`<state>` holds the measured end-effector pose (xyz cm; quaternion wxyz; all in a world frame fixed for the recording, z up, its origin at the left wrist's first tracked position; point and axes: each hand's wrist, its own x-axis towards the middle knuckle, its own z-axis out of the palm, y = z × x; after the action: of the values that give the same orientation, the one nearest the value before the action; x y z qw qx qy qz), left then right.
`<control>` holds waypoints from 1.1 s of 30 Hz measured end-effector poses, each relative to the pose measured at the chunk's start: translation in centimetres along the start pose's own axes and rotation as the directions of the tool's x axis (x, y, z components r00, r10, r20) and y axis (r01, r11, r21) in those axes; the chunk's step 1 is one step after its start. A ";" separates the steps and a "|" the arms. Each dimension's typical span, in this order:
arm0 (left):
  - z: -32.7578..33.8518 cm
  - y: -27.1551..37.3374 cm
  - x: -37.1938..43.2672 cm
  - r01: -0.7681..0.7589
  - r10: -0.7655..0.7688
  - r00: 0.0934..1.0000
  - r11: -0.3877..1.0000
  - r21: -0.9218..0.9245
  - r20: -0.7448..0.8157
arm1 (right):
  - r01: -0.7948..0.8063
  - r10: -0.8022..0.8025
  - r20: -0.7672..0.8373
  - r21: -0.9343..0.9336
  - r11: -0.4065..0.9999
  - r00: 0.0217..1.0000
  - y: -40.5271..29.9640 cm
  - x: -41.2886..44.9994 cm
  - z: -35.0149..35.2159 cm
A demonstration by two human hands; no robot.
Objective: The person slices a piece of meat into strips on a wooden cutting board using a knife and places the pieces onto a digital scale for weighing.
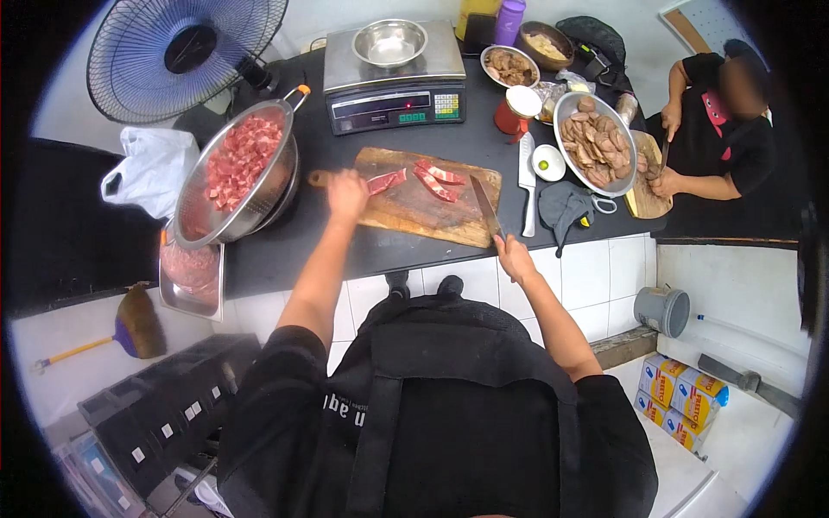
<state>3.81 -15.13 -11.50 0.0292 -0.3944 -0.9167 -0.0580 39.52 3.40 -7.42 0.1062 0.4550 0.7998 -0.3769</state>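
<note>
My right hand [516,258] grips the handle of a kitchen knife [486,206]. Its blade points away from me over the right end of a wooden cutting board [427,219]. At the board's left end, near its handle, is my left hand [348,197], blurred. One strip of raw meat [387,182] lies right beside its thumb side; whether the fingers hold it is unclear. Two more raw meat strips [438,181] lie close together at mid-board, left of the blade and apart from it.
Left of the board stands a steel colander [285,184] of diced raw meat, near a metal pan [219,285] of ground meat. A white-handled knife [528,201] and a bowl [615,188] of sliced meat lie right. A scale [395,103] stands behind. A co-worker [719,129] cuts at far right.
</note>
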 end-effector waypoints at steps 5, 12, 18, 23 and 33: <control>2.0 -5.9 2.2 0.096 -0.095 0.995 0.987 -0.126 0.018 | 0.079 -0.078 0.033 -0.045 0.996 0.996 -0.3 1.4 0.2; 2.9 -8.1 -4.3 0.020 -0.039 0.995 0.979 -0.202 -0.092 | 0.055 -0.053 0.033 -0.060 0.997 0.998 -1.9 1.3 0.7; -1.8 -0.8 -4.6 -0.123 0.069 0.988 0.898 -0.423 -0.141 | 0.192 -0.202 -0.095 -0.108 0.976 0.975 -1.1 2.1 1.4; -0.1 0.1 -4.9 -0.050 0.065 0.996 0.968 -0.245 0.054 | 0.323 -0.314 0.091 -0.118 0.939 0.945 -7.9 -0.1 0.9; 2.6 0.9 -2.8 0.195 0.070 0.934 0.722 -0.663 0.351 | 0.351 -0.346 0.068 -0.267 0.898 0.936 -7.4 2.6 3.0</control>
<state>6.35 -16.22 -14.24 -0.2855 -0.3489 -0.8320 -0.3233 31.56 0.81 -7.07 0.1067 0.2820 0.9116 -0.2795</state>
